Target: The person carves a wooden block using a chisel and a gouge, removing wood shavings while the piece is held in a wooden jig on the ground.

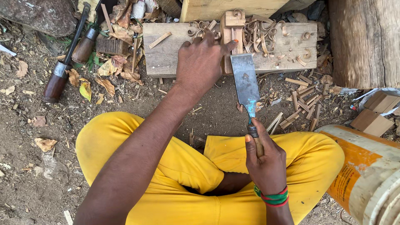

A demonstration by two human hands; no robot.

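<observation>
Ground: bare dirt strewn with shavings; plank (175,46) serves as bench.
Left hand (200,62): pressed down, gripping small wood piece (228,41) on plank.
Right hand (266,164): clenched around chisel (246,85) handle.
Axis: blade points away from body, edge touching the piece.

Two dark-handled tools (68,54) lie left — an orange-white bucket (368,173) right.

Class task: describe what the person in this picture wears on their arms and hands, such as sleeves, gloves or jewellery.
Both forearms are bare, with no sleeves in view and no gloves. The left hand wears nothing. The right hand has a stack of green and red bangles around its wrist. No rings or watch show.
</observation>
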